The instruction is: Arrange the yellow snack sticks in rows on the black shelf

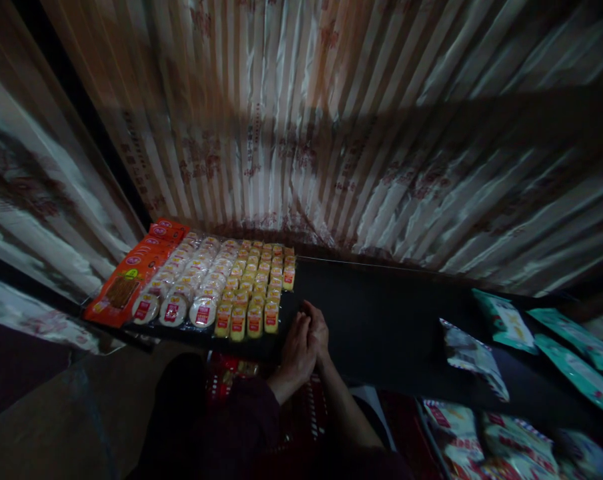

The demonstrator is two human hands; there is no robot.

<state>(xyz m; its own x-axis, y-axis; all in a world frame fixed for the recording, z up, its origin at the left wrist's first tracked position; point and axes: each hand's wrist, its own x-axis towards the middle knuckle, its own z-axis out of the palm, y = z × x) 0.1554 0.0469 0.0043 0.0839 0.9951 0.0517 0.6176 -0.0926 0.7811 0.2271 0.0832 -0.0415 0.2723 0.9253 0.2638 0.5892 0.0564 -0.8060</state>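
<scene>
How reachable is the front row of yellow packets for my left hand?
Likely yes: the left hand rests beside the yellow packets, nothing between, though it's pressed against the right hand.

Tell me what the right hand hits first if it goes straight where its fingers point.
The right hand would likely cross bare tabletop and meet the striped curtain first; the yellow packs lie left of that line.
</scene>
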